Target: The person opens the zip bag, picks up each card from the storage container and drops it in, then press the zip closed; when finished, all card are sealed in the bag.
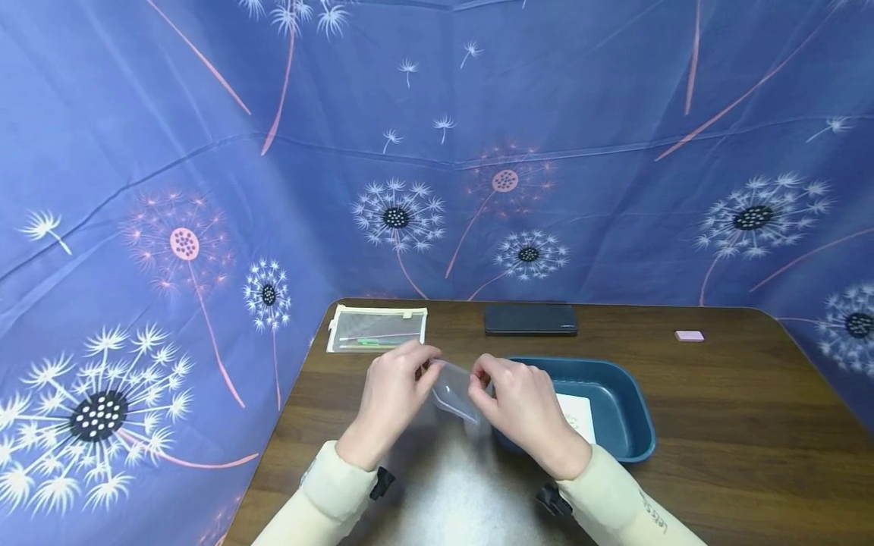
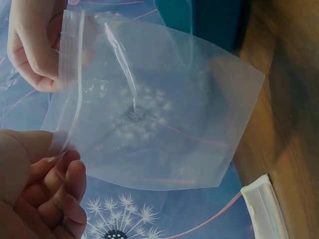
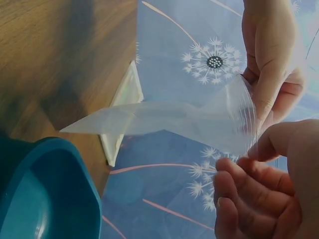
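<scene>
A clear zip-lock bag (image 2: 164,109) hangs between my two hands, held by its zip edge above the table. My left hand (image 1: 394,390) pinches one end of that edge between thumb and fingers. At the other end, my right hand (image 1: 522,402) pinches the edge in the same way. The bag looks flat, with nothing visible inside; in the right wrist view the bag (image 3: 174,117) is seen nearly edge-on. Just beside and partly behind my right hand stands a teal basin (image 1: 617,409), with a white card-like item (image 1: 577,415) in it.
On the wooden table (image 1: 724,425), a mesh zip pouch (image 1: 375,322) with pens inside lies at the back left. A dark flat case (image 1: 530,320) lies at the back middle, and a small pink block (image 1: 689,336) sits at the right. Patterned blue cloth (image 1: 614,152) hangs behind.
</scene>
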`<state>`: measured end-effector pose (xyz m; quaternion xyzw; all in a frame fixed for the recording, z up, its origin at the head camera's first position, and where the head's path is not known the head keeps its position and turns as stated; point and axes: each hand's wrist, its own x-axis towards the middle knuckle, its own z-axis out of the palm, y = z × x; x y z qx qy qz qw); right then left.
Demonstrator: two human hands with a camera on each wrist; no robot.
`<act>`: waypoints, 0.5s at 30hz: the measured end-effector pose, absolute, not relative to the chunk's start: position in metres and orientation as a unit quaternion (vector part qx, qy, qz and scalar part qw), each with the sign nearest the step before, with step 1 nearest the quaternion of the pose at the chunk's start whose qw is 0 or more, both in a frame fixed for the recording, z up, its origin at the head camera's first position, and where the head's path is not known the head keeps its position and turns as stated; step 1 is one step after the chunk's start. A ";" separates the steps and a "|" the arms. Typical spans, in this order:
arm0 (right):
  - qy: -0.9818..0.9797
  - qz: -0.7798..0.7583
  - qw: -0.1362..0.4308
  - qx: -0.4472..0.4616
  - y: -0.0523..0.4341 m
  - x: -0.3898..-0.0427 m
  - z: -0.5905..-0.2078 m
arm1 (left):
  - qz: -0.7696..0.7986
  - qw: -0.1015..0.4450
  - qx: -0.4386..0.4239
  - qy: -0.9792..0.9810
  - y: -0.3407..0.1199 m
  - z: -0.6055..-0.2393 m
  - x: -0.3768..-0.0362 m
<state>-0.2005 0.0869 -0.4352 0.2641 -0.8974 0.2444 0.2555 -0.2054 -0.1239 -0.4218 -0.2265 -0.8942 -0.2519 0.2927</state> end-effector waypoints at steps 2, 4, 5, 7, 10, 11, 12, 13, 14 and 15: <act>-0.901 0.249 0.251 0.251 0.088 -0.200 -0.436 | -0.242 0.302 -0.225 -0.894 -0.124 -0.421 -0.206; -0.906 0.249 0.245 0.240 0.089 -0.199 -0.436 | -0.233 0.311 -0.222 -0.894 -0.125 -0.421 -0.207; -0.908 0.248 0.242 0.235 0.089 -0.198 -0.437 | -0.230 0.315 -0.221 -0.894 -0.125 -0.420 -0.207; -0.914 0.247 0.232 0.224 0.091 -0.196 -0.437 | -0.227 0.323 -0.219 -0.892 -0.124 -0.420 -0.209; -0.922 0.249 0.208 0.212 0.092 -0.193 -0.438 | -0.229 0.335 -0.213 -0.889 -0.123 -0.421 -0.211; -0.924 0.250 0.200 0.210 0.092 -0.192 -0.438 | -0.230 0.339 -0.211 -0.888 -0.123 -0.421 -0.211; -0.925 0.252 0.192 0.208 0.092 -0.191 -0.437 | -0.231 0.343 -0.210 -0.886 -0.123 -0.421 -0.212; -0.926 0.254 0.185 0.207 0.093 -0.190 -0.437 | -0.233 0.345 -0.208 -0.885 -0.122 -0.420 -0.212; -0.927 0.257 0.180 0.207 0.094 -0.190 -0.437 | -0.235 0.349 -0.208 -0.883 -0.122 -0.420 -0.212; -0.927 0.260 0.176 0.207 0.095 -0.189 -0.437 | -0.237 0.351 -0.208 -0.882 -0.121 -0.420 -0.212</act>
